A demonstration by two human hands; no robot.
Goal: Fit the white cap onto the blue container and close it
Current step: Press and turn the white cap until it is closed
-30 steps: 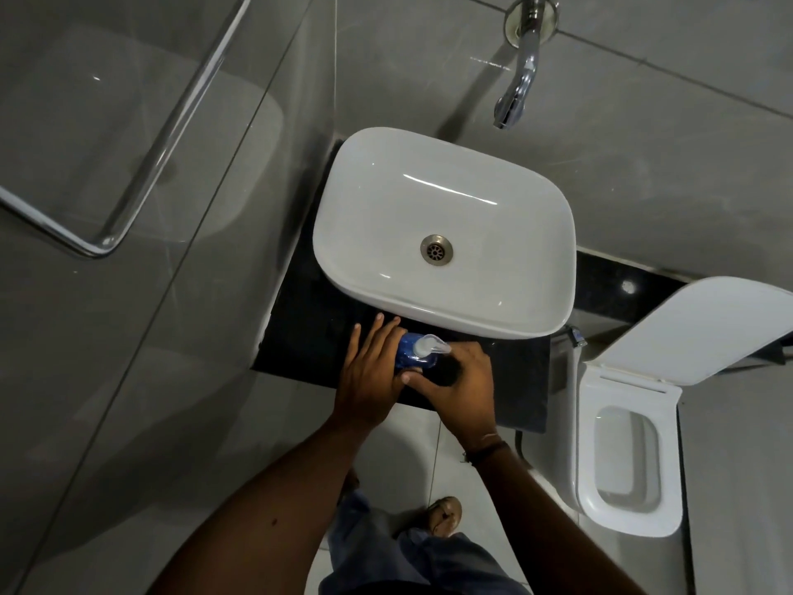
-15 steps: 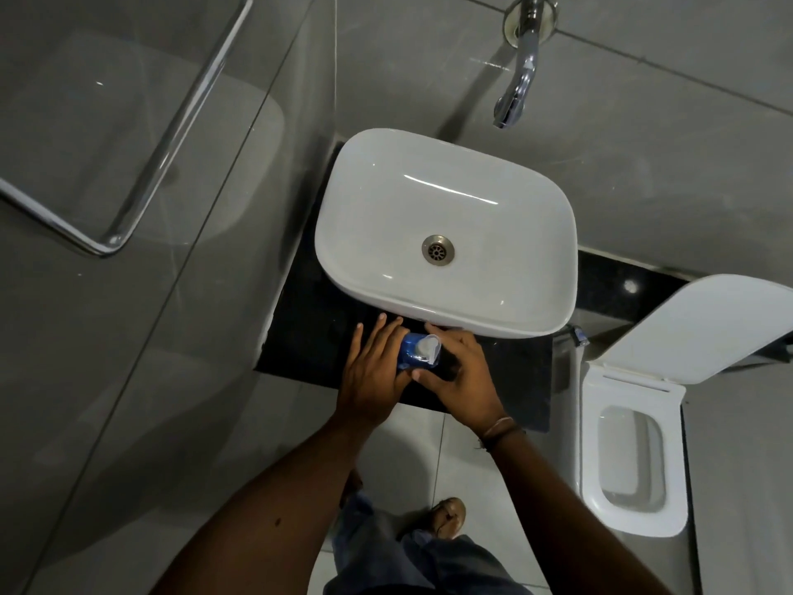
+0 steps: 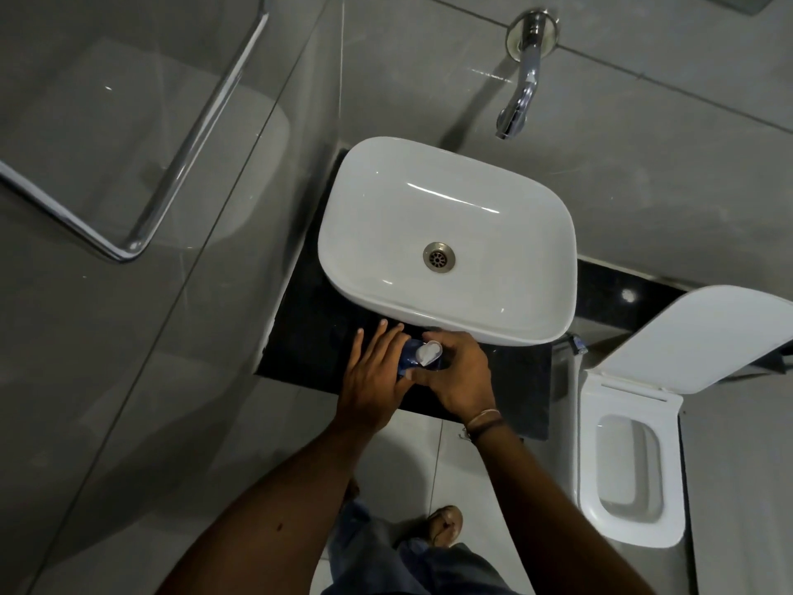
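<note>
A glossy black stone counter (image 3: 309,337) carries a white rounded ceramic basin (image 3: 446,238); a small blue container (image 3: 407,358) seemingly rests at its front edge.

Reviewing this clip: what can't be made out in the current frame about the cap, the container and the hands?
Head view only:
- Blue container: mostly hidden by both hands; shape and label unreadable.
- White cap: whether seated or closed, too small and dim.
- Left hand: palm contact hidden by its back.
- Right hand: fingertips beneath hidden; grip unclear.
</note>
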